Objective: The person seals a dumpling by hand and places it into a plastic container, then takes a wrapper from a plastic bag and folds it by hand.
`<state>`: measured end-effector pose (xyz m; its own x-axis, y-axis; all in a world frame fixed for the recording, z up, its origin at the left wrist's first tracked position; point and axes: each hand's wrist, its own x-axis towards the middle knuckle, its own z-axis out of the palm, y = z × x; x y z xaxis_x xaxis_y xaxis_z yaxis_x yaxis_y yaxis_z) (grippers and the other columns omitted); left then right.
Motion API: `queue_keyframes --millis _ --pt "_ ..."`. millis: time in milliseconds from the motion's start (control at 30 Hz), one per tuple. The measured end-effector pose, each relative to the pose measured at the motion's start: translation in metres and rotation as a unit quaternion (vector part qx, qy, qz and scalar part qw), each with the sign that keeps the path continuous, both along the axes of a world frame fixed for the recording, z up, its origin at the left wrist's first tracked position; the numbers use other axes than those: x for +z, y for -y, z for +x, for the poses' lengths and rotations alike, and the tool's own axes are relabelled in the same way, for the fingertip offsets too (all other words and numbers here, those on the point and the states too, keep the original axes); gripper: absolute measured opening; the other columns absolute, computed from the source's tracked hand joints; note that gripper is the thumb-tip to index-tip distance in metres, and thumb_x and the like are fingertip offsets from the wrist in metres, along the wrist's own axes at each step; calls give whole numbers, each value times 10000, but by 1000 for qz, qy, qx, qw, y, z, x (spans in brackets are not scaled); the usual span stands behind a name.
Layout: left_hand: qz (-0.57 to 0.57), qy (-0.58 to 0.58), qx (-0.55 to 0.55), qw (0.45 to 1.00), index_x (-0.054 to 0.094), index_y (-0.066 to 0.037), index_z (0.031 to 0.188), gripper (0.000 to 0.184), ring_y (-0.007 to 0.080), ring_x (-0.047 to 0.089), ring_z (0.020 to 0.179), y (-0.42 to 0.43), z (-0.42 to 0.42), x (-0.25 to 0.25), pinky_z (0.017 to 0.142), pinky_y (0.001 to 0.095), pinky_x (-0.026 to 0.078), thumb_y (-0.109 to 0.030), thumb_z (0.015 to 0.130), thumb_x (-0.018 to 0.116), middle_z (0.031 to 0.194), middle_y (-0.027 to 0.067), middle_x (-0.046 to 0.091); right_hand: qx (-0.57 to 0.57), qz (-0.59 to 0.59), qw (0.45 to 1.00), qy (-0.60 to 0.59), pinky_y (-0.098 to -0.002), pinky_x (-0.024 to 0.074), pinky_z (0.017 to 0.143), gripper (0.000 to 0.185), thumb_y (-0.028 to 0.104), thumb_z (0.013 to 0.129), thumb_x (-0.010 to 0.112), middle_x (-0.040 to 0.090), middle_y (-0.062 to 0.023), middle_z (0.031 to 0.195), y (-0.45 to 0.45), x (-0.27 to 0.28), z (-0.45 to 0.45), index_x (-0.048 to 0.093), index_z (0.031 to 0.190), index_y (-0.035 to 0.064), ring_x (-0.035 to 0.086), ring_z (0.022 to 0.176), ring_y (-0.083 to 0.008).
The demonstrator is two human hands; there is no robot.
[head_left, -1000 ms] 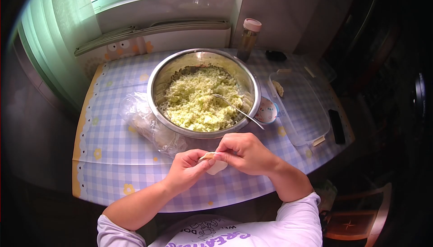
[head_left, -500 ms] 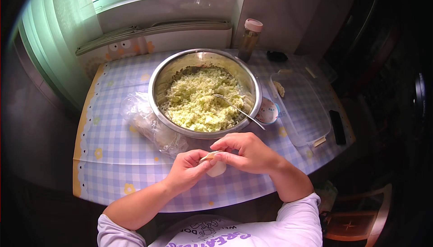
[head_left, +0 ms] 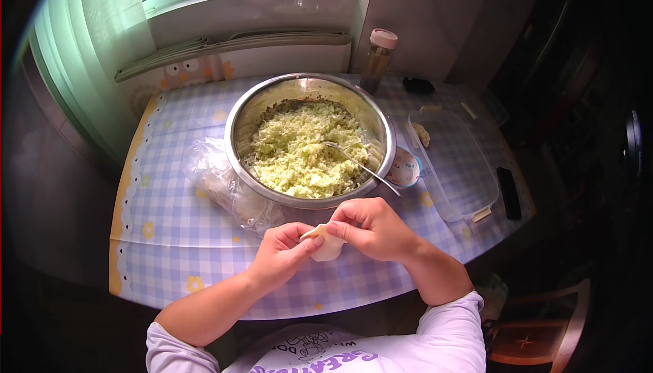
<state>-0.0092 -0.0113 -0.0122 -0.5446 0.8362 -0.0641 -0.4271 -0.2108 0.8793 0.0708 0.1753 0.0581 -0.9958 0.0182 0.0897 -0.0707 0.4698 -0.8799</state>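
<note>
Left hand and right hand both pinch the wrapper, near side of the bowl; probably not fully sealed; shaped piece in box, plenty of filling left

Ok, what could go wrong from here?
The dough might tear, since the left hand and right hand both pinch it. The right hand could also knock the metal handle sticking out over the rim of the bowl, perhaps flicking out chopped vegetables.
</note>
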Motion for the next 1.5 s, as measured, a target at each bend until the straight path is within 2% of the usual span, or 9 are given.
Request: queue_keyframes --millis 133,433,533,733,933,1033,1233,1333,1500 --pt "-1 8 2 1000 623 23 1043 185 123 629 882 0 0 1 795 274 513 -99 905 646 975 87 670 -7 -22 1000 12 -312 468 584 184 165 897 607 661 -122 719 -5 -1 -1 676 877 -4 614 619 -194" --pt "1 -12 -22 1000 628 16 1030 162 109 620 875 0 -1 -2 783 263 503 -102 919 628 953 68 668 -6 24 1000 -7 -311 522 675 192 163 886 623 692 -131 803 2 3 2 669 979 2 681 750 -218" --pt "2 -21 -23 1000 631 11 1043 175 71 599 850 -2 1 3 743 223 484 -122 931 619 937 36 665 48 23 999 -6 -304 527 680 185 143 870 641 691 -130 819 1 1 0 658 988 1 681 751 -210" --pt "2 -32 -25 999 634 2 1047 187 66 596 834 -1 1 0 727 221 482 -138 923 634 929 29 666 37 47 997 -57 -285 505 614 90 97 849 682 671 -84 758 0 -3 -2 673 875 11 648 688 -162" --pt "-6 -30 -16 999 631 1 1052 180 63 589 816 -1 1 -2 706 212 471 -128 927 626 931 31 665 23 57 997 -54 -274 492 600 97 107 855 681 665 -82 731 0 0 1 676 861 9 633 668 -138" --pt "-6 3 -13 1000 624 17 1037 172 121 627 874 0 0 -2 780 275 513 -104 916 633 959 77 667 9 34 999 -27 -315 488 598 116 118 861 641 664 -122 741 2 4 1 664 846 5 639 637 -228" --pt "9 18 -7 1000 619 23 1042 183 128 628 885 -1 0 1 796 282 516 -101 909 640 968 83 667 12 12 999 -34 -323 500 656 206 165 927 546 681 -137 804 -3 -4 -3 682 937 12 660 709 -246" --pt "10 5 -8 1000 616 24 1063 193 92 602 861 -1 0 2 752 239 486 -114 928 619 966 59 662 6 67 994 -81 -325 510 696 216 159 936 528 686 -146 841 -1 -6 -3 675 986 8 677 769 -251" --pt "7 13 -17 1000 627 17 1029 164 125 628 886 0 -1 1 802 274 511 -100 914 633 961 75 667 24 50 997 -53 -329 520 685 210 180 911 583 687 -145 842 -1 -2 -2 657 988 -1 682 770 -249"
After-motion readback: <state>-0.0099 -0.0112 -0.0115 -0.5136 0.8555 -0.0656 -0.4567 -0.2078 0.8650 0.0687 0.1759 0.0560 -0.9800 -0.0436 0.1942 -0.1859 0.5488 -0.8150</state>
